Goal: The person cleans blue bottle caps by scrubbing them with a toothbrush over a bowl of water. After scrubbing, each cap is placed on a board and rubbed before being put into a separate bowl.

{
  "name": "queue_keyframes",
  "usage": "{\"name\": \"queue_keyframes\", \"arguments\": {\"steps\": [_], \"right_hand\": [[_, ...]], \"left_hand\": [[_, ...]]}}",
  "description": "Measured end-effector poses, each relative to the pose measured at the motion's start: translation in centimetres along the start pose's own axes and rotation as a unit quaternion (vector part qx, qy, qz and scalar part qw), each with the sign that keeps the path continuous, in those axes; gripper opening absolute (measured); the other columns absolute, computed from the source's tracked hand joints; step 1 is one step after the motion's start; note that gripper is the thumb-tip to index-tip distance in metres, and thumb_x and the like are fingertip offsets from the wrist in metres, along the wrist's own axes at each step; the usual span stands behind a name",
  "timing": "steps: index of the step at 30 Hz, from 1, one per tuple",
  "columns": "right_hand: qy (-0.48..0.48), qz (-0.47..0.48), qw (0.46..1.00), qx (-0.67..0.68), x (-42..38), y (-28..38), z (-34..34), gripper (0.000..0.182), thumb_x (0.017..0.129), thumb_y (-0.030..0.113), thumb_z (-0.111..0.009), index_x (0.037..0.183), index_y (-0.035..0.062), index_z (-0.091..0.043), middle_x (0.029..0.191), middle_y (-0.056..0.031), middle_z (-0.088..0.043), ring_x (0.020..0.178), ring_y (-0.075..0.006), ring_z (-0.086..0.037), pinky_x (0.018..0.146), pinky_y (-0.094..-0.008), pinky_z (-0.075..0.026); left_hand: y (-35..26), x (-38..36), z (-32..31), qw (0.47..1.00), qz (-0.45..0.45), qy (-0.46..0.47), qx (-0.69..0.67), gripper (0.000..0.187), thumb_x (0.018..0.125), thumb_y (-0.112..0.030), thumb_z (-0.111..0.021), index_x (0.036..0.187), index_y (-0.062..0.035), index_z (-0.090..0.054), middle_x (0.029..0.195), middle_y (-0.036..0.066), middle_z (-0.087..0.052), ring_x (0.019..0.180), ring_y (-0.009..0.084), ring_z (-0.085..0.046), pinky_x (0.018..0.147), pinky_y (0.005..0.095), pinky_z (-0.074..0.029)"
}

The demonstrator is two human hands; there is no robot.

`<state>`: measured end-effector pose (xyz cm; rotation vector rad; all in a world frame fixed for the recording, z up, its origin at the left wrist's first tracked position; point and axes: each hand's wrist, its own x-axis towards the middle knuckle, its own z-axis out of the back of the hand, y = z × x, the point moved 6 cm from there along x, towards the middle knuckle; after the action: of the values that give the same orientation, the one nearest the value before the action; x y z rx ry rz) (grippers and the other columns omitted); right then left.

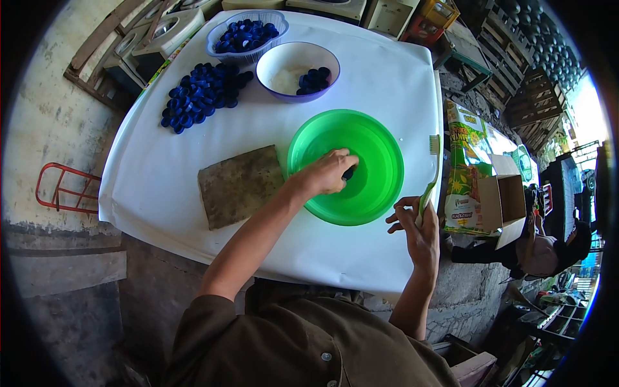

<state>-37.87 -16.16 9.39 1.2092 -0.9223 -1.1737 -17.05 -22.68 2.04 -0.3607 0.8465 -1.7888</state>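
Note:
My left hand reaches into a green plastic basin at the middle of the white table and closes on a dark blue bottle cap inside it. My right hand is just right of the basin, near the table's front right edge, gripping a green and white toothbrush that points up and away from me, bristles at the far end.
A loose heap of blue caps lies at the far left. Behind it stand a mesh basket of caps and a purple-rimmed white bowl holding a few caps. A worn brown board lies left of the basin. A cardboard box sits off the table's right side.

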Motion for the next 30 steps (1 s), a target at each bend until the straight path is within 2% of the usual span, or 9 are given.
{"name": "queue_keyframes", "arguments": {"steps": [6, 12, 13, 15, 17, 19, 20, 22, 30], "right_hand": [[0.023, -0.022, 0.999, 0.024, 0.1, -1.0, -0.7, 0.017, 0.097, 0.007, -0.062, 0.106, -0.0056, -0.055, 0.095, -0.014, -0.064, 0.078, -0.0212, -0.071, 0.061, -0.0316, -0.059], [0.007, -0.06, 0.994, -0.091, -0.1, -0.3, -0.3, 0.014, 0.099, 0.012, -0.062, 0.097, 0.0001, -0.054, 0.075, -0.0076, -0.059, 0.06, -0.0129, -0.056, 0.051, -0.028, -0.042], [-0.001, -0.009, 0.993, -0.12, 0.0, -0.8, 0.1, 0.021, 0.101, 0.017, -0.06, 0.091, 0.0014, -0.05, 0.066, -0.0068, -0.053, 0.056, -0.0142, -0.042, 0.051, -0.0335, -0.034], [-0.033, 0.114, 0.962, -0.248, -0.4, 0.0, -0.1, 0.024, 0.102, 0.018, -0.057, 0.089, 0.0003, -0.047, 0.066, -0.0106, -0.051, 0.056, -0.0189, -0.04, 0.054, -0.0373, -0.035], [-0.044, 0.111, 0.954, -0.277, -0.5, 0.1, -0.2, 0.026, 0.103, 0.019, -0.054, 0.089, -0.0007, -0.045, 0.067, -0.0141, -0.049, 0.057, -0.0239, -0.039, 0.056, -0.0402, -0.036], [-0.028, -0.017, 0.977, -0.209, -0.6, -0.1, -0.4, 0.026, 0.104, 0.019, -0.051, 0.089, -0.0018, -0.044, 0.068, -0.0173, -0.047, 0.058, -0.029, -0.038, 0.058, -0.0424, -0.037], [-0.023, -0.025, 0.977, -0.209, -0.6, 0.1, -0.7, 0.019, 0.101, 0.013, -0.053, 0.093, -0.0036, -0.047, 0.071, -0.0205, -0.05, 0.061, -0.0359, -0.045, 0.061, -0.044, -0.04], [-0.024, 0.138, 0.945, -0.295, -0.5, 0.7, -1.7, 0.015, 0.095, 0.005, -0.058, 0.104, -0.0055, -0.055, 0.074, -0.0221, -0.056, 0.067, -0.0397, -0.055, 0.065, -0.046, -0.044], [0.052, 0.143, 0.898, -0.413, 3.4, 2.2, -4.7, 0.03, 0.086, 0.0, -0.064, 0.115, -0.0037, -0.058, 0.089, -0.0252, -0.067, 0.08, -0.0439, -0.066, 0.071, -0.0515, -0.051]], "left_hand": [[0.2, -0.2, 0.6, 0.993, 0.09, 0.053, -0.048, 0.053, 0.076, 0.005, -0.066, 0.125, -0.0059, -0.048, 0.115, 0.016, -0.06, 0.113, 0.0348, -0.06, 0.092, 0.044, -0.052], [-0.7, -0.9, 1.9, 0.995, -0.022, -0.093, -0.043, 0.048, 0.079, 0.005, -0.067, 0.123, -0.0045, -0.052, 0.113, 0.014, -0.066, 0.109, 0.0343, -0.063, 0.094, 0.043, -0.052], [-1.1, -1.1, 2.3, 0.99, -0.045, -0.121, -0.052, 0.048, 0.079, 0.005, -0.068, 0.123, -0.0049, -0.053, 0.113, 0.013, -0.066, 0.108, 0.0335, -0.064, 0.094, 0.0428, -0.052], [-2.1, -2.0, 3.3, 0.978, -0.087, -0.175, -0.072, 0.048, 0.079, 0.003, -0.071, 0.123, -0.0056, -0.054, 0.113, 0.011, -0.067, 0.107, 0.0319, -0.065, 0.095, 0.0422, -0.052], [-2.8, -3.2, 4.3, 0.966, -0.1, -0.222, -0.091, 0.047, 0.079, 0.002, -0.073, 0.121, -0.0063, -0.055, 0.112, 0.011, -0.068, 0.105, 0.0297, -0.066, 0.092, 0.0415, -0.053], [-3.0, -4.3, 5.0, 0.954, -0.104, -0.265, -0.095, 0.046, 0.079, 0.002, -0.074, 0.12, -0.0067, -0.055, 0.111, 0.01, -0.068, 0.103, 0.0274, -0.066, 0.088, 0.0401, -0.053], [-2.9, -4.9, 5.2, 0.949, -0.1, -0.286, -0.089, 0.045, 0.08, 0.002, -0.074, 0.119, -0.0068, -0.055, 0.11, 0.01, -0.068, 0.102, 0.0262, -0.066, 0.085, 0.0391, -0.054], [-2.6, -5.8, 5.4, 0.94, -0.087, -0.315, -0.101, 0.043, 0.08, 0.004, -0.074, 0.118, -0.0069, -0.056, 0.108, 0.009, -0.068, 0.1, 0.0245, -0.067, 0.082, 0.0374, -0.054], [-2.5, -6.9, 5.0, 0.903, -0.093, -0.418, -0.026, 0.043, 0.079, 0.01, -0.069, 0.117, -0.006, -0.057, 0.11, 0.011, -0.063, 0.102, 0.0276, -0.064, 0.082, 0.037, -0.055]]}}
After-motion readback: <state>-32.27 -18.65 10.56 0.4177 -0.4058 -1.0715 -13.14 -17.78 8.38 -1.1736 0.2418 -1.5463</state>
